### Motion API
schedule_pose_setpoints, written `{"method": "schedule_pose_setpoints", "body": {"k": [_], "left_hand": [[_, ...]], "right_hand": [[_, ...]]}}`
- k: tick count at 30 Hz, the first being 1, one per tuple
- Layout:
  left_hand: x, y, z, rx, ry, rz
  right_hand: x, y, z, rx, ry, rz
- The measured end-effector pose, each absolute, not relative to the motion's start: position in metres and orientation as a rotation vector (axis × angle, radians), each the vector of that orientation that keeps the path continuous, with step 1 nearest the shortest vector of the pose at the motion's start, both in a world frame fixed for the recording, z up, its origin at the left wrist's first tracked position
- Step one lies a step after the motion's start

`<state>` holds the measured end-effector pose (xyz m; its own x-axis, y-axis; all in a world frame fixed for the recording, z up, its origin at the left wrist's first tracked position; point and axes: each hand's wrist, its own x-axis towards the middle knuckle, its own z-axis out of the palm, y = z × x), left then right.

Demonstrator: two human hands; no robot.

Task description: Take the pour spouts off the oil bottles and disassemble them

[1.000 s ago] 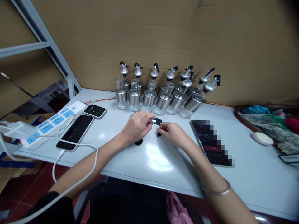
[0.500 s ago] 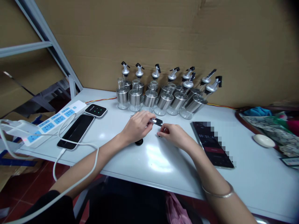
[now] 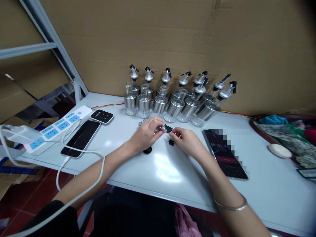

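Note:
My left hand is closed around a pour spout, whose black lever end sticks out to the right past my thumb and fingertips. Close beside that end, my right hand is pinched; whatever lies between its fingertips is too small to make out. Several small black pieces lie on the table just below my right fingertips. A black round cap sits under my left wrist. Some clear or silvery pieces show partly behind my left hand.
Behind my hands stand glass bottles with steel sleeves, several topped by silver pourers. A phone with a timer lies right. Left are a power strip, another phone, a small black device and a white cable.
My right hand has lifted slightly from the small black pieces to the spout's black end, leaving those pieces more exposed. My left hand keeps its hold. The view has shifted slightly.

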<state>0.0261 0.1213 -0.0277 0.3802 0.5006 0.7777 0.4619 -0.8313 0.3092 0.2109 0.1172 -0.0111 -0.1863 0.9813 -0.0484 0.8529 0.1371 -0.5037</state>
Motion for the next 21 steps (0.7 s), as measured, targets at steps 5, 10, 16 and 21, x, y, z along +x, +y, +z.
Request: {"method": "schedule_pose_setpoints", "body": {"k": [5, 10, 16, 21], "left_hand": [[0.028, 0.122, -0.027, 2.610, 0.907, 1.638], [0.028, 0.124, -0.030, 2.406, 0.813, 1.686], [0.029, 0.122, -0.031, 2.390, 0.756, 1.619], [0.029, 0.119, -0.027, 2.509, 0.746, 1.500]], "right_hand": [[0.203, 0.112, -0.009, -1.368, -1.906, 0.981], [0.197, 0.110, -0.006, -1.037, -1.612, 1.342], [0.197, 0.111, -0.005, -1.011, -1.467, 1.325], [0.198, 0.111, -0.005, -1.012, -1.433, 1.207]]}}
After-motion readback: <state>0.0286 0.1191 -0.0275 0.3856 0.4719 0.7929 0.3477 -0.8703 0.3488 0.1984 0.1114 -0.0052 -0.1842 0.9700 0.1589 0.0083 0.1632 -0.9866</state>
